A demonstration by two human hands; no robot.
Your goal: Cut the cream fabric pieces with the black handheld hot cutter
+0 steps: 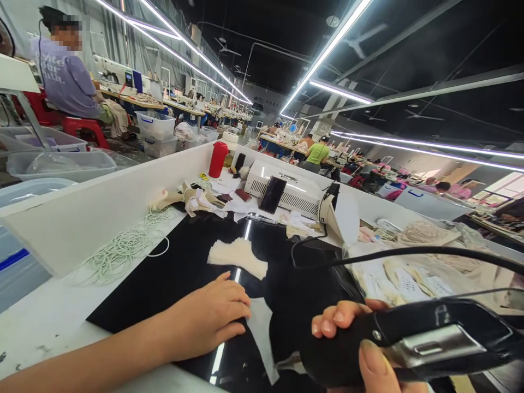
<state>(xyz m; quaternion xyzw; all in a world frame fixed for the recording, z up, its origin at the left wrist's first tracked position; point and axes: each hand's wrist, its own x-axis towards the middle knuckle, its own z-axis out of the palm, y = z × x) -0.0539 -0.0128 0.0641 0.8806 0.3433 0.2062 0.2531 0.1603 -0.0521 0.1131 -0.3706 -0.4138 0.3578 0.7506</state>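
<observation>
A pale, thin fabric piece (260,333) lies on the glossy black work surface (180,278), narrowing toward its near end. My left hand (215,312) rests palm down beside it, fingers loosely stretched, fingertips at its left edge. In my right hand (347,322) is a black corded electric hand tool (409,338) with a metal slider on its side. Its pointed metal tip reaches the narrow near end of the fabric piece; I cannot tell whether they touch. Farther up the surface sits a thicker cream stack of cut pieces (237,257).
Light green cord (126,245) lies tangled at left, inside a white partition (102,207). At the back are a phone (273,195), a white vented machine (290,191) and a red bottle (218,159). A black cable (429,251) crosses bagged pieces (405,278) at right. A person (67,71) sits far left.
</observation>
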